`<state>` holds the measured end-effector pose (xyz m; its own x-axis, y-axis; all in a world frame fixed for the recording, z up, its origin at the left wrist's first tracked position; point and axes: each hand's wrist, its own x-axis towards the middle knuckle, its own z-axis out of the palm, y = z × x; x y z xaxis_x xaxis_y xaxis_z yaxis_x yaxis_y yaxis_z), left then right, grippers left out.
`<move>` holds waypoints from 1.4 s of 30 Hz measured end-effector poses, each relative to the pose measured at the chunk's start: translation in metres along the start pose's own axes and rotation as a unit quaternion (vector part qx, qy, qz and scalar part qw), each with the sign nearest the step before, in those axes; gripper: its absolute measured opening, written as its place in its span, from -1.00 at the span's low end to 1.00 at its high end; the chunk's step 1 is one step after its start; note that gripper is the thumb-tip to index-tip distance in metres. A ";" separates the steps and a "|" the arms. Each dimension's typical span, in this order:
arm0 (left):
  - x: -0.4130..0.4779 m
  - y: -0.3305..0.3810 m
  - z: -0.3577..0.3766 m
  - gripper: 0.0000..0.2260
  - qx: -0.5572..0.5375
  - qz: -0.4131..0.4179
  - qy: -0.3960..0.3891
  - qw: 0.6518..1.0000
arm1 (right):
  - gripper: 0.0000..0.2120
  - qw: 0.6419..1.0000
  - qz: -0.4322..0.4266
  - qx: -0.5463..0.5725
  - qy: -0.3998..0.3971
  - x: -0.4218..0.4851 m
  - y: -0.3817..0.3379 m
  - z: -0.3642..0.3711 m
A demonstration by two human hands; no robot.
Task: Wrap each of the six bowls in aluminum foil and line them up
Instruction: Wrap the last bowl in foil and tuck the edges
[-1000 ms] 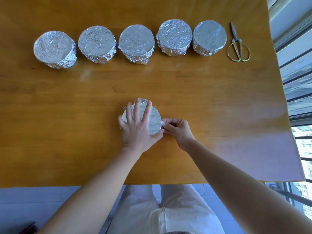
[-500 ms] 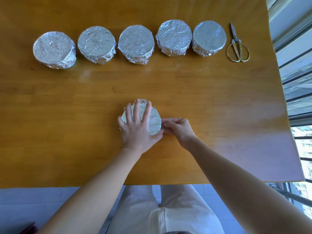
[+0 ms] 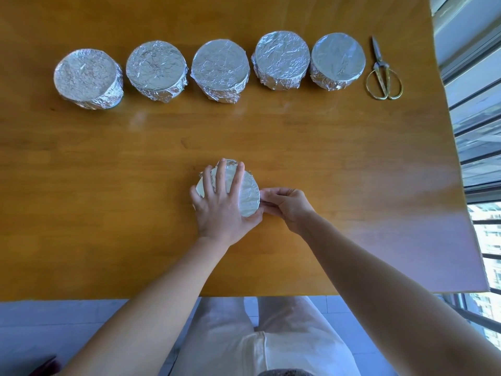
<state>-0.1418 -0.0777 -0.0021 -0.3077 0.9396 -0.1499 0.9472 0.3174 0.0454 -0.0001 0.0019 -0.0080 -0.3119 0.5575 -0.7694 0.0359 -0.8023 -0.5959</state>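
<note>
Under the left hand (image 3: 219,204) sits the sixth bowl (image 3: 248,198), all covered in shiny foil (image 3: 252,185). It stands on the desk (image 3: 108,185), not far from the near edge. The left hand lies flat on top of the bowl. Its fingers are straight and spread apart, and they press down on the foil. Its thumb reaches along the near side of the bowl.

The right hand (image 3: 287,204) is just beside the bowl, on its right side. Its fingers are curled, and the fingertips pinch the foil at the bowl's edge. The two hands come very close by the left thumb.

Far past the hands, near the back of the desk, stands a row of five wrapped bowls (image 3: 220,67). They go from left to right, side by side. Each one is covered in crinkly foil and has a flat round top. The leftmost bowl (image 3: 86,77) is far out to the left of the left hand. The rightmost bowl (image 3: 337,61) is past the right hand and a bit to its right.

Just to the right of that bowl lie gold scissors (image 3: 383,77). Their blades are closed and point away from the person.

Further right of the right hand, past the desk's edge, is a window (image 3: 482,131). Below the arms are pale trousers (image 3: 271,343) and a bluish floor (image 3: 54,321).
</note>
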 end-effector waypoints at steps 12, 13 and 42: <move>0.016 -0.021 -0.003 -0.10 0.005 0.180 -0.014 0.984 | -0.71 0.961 0.017 -0.272 -0.044 0.001 -0.036 -0.007; 0.018 -0.024 -0.003 -0.09 0.006 0.202 -0.017 0.979 | -0.70 0.959 0.019 -0.280 -0.045 0.001 -0.036 -0.009; 0.008 0.007 -0.014 0.04 -0.054 -0.048 -0.031 0.997 | -0.71 0.918 -0.240 -0.313 -0.039 0.008 -0.043 0.004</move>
<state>-0.1392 -0.0667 0.0111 -0.3872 0.8957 -0.2184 0.8976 0.4204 0.1327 -0.0076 0.0403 0.0128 -0.5009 0.7779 -0.3795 0.4070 -0.1753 -0.8965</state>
